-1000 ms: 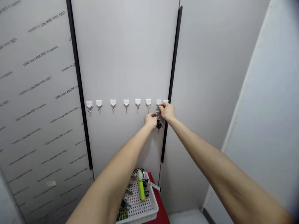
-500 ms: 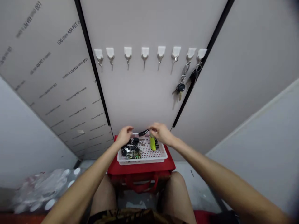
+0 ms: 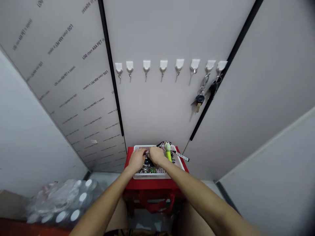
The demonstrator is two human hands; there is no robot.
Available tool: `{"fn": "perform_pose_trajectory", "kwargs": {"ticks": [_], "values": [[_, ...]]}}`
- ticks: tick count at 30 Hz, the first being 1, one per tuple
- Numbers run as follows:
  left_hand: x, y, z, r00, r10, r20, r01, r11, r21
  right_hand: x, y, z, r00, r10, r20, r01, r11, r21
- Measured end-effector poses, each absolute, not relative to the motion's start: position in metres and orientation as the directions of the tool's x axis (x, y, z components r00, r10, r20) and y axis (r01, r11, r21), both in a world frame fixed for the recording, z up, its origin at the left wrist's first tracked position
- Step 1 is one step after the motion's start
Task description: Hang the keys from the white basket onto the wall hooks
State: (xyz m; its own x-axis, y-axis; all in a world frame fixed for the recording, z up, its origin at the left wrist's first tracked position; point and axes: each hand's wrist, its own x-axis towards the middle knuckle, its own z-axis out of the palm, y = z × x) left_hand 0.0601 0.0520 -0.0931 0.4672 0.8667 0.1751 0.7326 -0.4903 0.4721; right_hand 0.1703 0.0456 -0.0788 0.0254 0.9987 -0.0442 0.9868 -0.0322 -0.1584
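Observation:
Both my hands are down in a white perforated basket [image 3: 177, 159] of key bunches that rests on a red stool [image 3: 152, 184]. My left hand [image 3: 137, 160] and my right hand [image 3: 156, 155] meet over the dark keys in the basket's middle, fingers curled on them; what exactly each grips is hidden. A yellow-green key fob [image 3: 168, 152] lies just right of my right hand. On the wall above, a row of white hooks [image 3: 162, 65] runs across. A key bunch [image 3: 199, 97] hangs from the second hook from the right, another [image 3: 213, 86] from the last.
A black vertical strip [image 3: 112, 78] runs left of the hooks and another [image 3: 221, 75] runs by the rightmost hook. A shrink-wrapped pack of bottles [image 3: 66, 203] lies on the floor at lower left. My knees flank the stool.
A second ago both hands were up at a hook on the right with a key bunch. They let go, dropped to the basket, and now close together over keys in it.

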Motion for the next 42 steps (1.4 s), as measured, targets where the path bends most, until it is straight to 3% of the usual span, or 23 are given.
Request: {"fn": "perform_pose_trajectory", "kwargs": {"ticks": [3,6,9,12,16,19,22,26,31,34,38,42], "values": [[0.059,0.051,-0.093,0.453,0.872,0.187,0.685,-0.475,0.553,0.181,0.038,-0.079,-0.013,0.999,-0.037,0.979,0.005,-0.205],[0.061,0.051,-0.086,0.425,0.883,0.2,0.535,-0.423,0.731,0.198,0.028,-0.069,-0.063,0.997,0.046,0.864,0.078,-0.497],[0.071,0.051,-0.068,0.478,0.848,0.229,0.268,-0.389,0.881,0.213,0.022,-0.046,-0.015,0.996,0.082,0.545,0.077,-0.835],[0.088,0.05,-0.046,0.554,0.782,0.285,0.053,-0.375,0.926,0.22,0.018,-0.018,0.023,0.997,0.077,0.234,0.069,-0.97],[0.108,0.048,-0.024,0.577,0.781,0.24,-0.104,-0.221,0.97,0.227,0.015,0.009,0.096,0.99,0.1,0.048,0.095,-0.994],[0.117,0.045,-0.012,0.602,0.784,0.151,-0.161,-0.066,0.985,0.236,0.014,0.022,0.138,0.982,0.129,0.021,0.127,-0.992],[0.126,0.044,0.006,0.58,0.802,0.144,-0.203,-0.029,0.979,0.246,0.015,0.039,0.18,0.965,0.188,0.028,0.186,-0.982],[0.137,0.051,0.042,0.533,0.805,0.261,-0.197,-0.182,0.963,0.26,0.017,0.071,0.238,0.927,0.29,0.05,0.286,-0.957],[0.137,0.065,0.09,0.475,0.737,0.48,0.102,-0.589,0.802,0.276,0.013,0.098,0.254,0.869,0.425,0.283,0.354,-0.892],[0.138,0.067,0.112,0.56,0.707,0.433,0.166,-0.607,0.777,0.28,0.007,0.1,0.2,0.844,0.497,0.408,0.389,-0.826],[0.154,0.063,0.133,0.602,0.7,0.385,0.133,-0.563,0.816,0.277,0.005,0.1,0.116,0.812,0.572,0.437,0.475,-0.764],[0.179,0.063,0.155,0.511,0.745,0.429,-0.003,-0.497,0.868,0.278,0.016,0.115,0.234,0.758,0.609,0.398,0.497,-0.771]]}}
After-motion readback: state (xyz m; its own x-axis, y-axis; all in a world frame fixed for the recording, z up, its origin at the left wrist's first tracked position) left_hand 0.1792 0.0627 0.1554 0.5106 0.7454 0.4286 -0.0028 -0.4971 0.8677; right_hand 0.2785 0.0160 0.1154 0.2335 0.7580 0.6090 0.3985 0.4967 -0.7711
